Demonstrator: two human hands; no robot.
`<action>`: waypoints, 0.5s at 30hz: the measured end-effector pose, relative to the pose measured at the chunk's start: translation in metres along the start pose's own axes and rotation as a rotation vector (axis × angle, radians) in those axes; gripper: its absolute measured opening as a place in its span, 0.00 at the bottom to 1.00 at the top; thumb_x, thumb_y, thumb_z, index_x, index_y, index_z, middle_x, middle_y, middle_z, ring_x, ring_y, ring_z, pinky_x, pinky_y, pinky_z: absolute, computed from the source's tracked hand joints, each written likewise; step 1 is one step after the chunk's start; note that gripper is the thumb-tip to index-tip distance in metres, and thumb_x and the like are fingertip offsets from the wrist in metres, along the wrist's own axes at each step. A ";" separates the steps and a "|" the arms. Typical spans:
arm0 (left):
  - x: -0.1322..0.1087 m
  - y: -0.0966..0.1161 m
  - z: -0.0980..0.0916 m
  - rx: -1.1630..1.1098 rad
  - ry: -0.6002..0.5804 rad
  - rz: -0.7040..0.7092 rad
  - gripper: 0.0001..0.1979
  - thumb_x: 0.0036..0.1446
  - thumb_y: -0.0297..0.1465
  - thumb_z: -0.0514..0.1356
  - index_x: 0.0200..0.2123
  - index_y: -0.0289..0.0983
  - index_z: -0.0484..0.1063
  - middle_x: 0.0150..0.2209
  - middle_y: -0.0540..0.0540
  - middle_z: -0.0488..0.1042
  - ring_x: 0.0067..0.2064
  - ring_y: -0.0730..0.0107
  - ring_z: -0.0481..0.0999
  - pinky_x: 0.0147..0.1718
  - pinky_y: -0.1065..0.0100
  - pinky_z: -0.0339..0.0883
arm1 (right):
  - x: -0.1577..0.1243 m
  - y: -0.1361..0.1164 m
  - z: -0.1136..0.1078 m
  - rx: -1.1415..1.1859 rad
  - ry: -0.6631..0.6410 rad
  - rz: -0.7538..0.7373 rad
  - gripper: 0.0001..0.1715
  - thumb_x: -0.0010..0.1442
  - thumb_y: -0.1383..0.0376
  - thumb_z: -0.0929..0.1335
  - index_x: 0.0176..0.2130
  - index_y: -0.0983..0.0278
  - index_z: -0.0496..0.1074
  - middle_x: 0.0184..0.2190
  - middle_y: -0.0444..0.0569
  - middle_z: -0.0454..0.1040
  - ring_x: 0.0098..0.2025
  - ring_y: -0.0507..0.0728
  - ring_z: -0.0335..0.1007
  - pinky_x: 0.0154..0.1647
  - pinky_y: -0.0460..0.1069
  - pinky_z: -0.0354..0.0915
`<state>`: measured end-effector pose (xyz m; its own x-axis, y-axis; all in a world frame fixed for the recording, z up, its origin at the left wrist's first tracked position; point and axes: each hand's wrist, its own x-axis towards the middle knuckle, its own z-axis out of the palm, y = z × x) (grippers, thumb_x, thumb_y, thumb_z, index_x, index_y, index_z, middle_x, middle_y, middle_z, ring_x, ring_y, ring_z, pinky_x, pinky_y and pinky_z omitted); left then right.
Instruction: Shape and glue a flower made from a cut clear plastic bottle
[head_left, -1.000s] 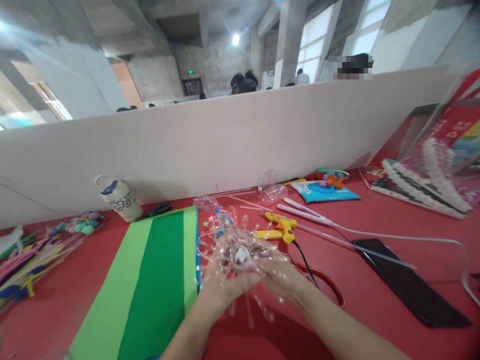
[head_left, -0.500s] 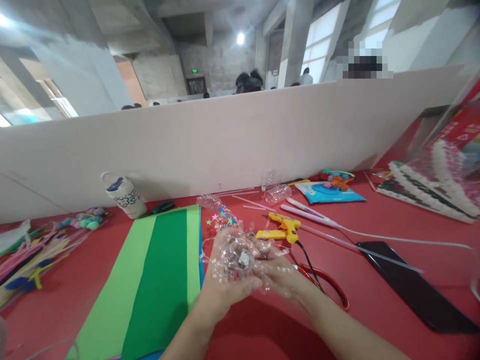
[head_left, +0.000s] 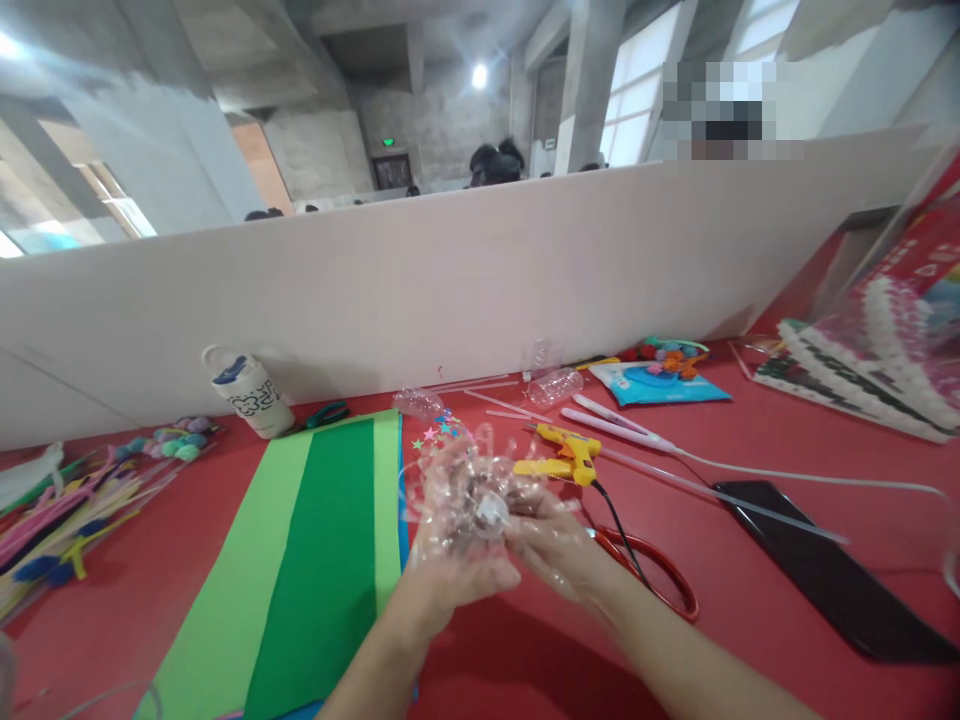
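Observation:
A clear plastic piece with curled strips (head_left: 491,512) is between my two hands above the red table, its centre whitish and its edges blurred. My left hand (head_left: 450,560) holds it from the left, thumb below the centre. On its right side, my right hand (head_left: 559,545) has its fingers on the strips, which partly cover them. Just beyond are colourful star shapes (head_left: 442,430). A yellow glue gun (head_left: 577,455) lies close to the right hand, and red-handled scissors (head_left: 675,575) are right of that hand.
Green sheets (head_left: 315,560) lie left, with a white bottle (head_left: 259,400) behind them. A black phone-like slab (head_left: 832,570), a blue packet (head_left: 660,385) and a cabled pink tool (head_left: 615,428) are on the right. A white partition (head_left: 450,290) runs along the back.
The clear plastic piece has turned slightly between my hands, and its centre has shifted a little right. My left fingers look more spread around it.

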<state>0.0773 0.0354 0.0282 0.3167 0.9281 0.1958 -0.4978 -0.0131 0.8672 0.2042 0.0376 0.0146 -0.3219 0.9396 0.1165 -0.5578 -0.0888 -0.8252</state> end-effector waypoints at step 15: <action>0.002 0.000 0.009 0.227 0.248 0.077 0.31 0.36 0.30 0.70 0.47 0.39 0.65 0.35 0.46 0.76 0.38 0.61 0.77 0.40 0.63 0.71 | -0.003 -0.003 0.006 -0.306 0.022 -0.084 0.22 0.46 0.59 0.75 0.42 0.58 0.72 0.39 0.48 0.76 0.40 0.57 0.72 0.42 0.52 0.67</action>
<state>0.0856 0.0339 0.0327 0.0654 0.9830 0.1715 -0.3112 -0.1432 0.9395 0.2023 0.0334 0.0198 -0.2661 0.9466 0.1823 -0.3248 0.0901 -0.9415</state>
